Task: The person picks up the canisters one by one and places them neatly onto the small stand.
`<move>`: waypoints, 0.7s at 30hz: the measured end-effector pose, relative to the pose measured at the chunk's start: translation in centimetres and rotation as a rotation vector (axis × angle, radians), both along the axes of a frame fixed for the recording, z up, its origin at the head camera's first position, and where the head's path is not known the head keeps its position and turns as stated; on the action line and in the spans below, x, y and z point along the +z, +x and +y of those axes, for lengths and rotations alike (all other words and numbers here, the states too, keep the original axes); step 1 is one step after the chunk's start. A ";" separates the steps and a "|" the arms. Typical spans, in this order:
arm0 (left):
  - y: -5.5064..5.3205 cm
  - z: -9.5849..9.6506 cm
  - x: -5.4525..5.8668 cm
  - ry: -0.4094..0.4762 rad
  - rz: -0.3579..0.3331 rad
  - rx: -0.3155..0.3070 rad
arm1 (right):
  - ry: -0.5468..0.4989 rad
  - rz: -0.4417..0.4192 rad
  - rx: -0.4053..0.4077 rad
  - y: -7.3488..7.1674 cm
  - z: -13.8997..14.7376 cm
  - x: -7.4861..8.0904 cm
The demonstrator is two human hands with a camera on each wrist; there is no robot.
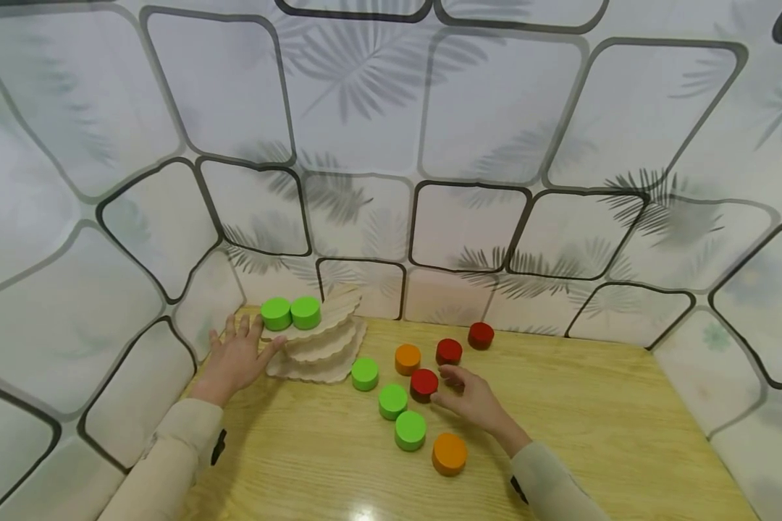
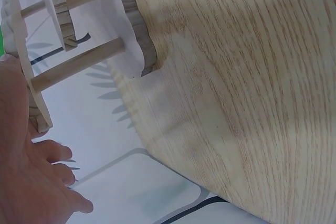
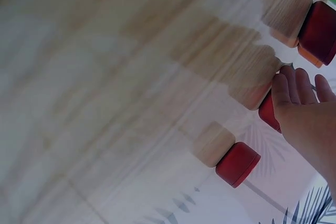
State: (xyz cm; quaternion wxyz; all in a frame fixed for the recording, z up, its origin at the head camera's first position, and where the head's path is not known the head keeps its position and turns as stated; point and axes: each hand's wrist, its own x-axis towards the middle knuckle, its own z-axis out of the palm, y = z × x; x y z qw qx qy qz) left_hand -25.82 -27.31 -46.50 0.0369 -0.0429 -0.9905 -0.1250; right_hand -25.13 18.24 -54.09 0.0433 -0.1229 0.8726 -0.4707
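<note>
A tiered wooden stand (image 1: 316,354) with scalloped edges stands at the back left, with two green discs (image 1: 276,313) on its top tier. My left hand (image 1: 236,360) is at the stand's left side, fingers spread and thumb against the top tier's edge. The left wrist view shows the stand's dowel posts (image 2: 79,65) beside that hand (image 2: 39,177). On the table, my right hand (image 1: 472,399) reaches toward a red disc (image 1: 423,385), its fingers apart. Whether the thumb touches that disc I cannot tell. Another red disc (image 1: 449,352) lies just beyond the fingertips, partly covered in the right wrist view.
Around them on the wooden table (image 1: 593,420) lie a third red disc (image 1: 481,335), an orange disc (image 1: 407,359), another orange disc (image 1: 450,454) nearer the front, and three green discs (image 1: 393,401). Patterned walls (image 1: 469,224) enclose the table's back and sides.
</note>
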 end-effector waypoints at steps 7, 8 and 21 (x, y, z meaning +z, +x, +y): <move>0.0 -0.1 -0.1 0.010 0.000 0.001 | 0.014 -0.021 0.002 -0.2 -0.6 0.1; 0.0 -0.1 -0.1 0.012 0.000 0.001 | 0.014 -0.020 0.006 -0.3 -0.6 0.0; 0.1 0.0 0.0 -0.007 0.009 -0.001 | 0.046 -0.008 0.018 -0.7 -1.4 -0.2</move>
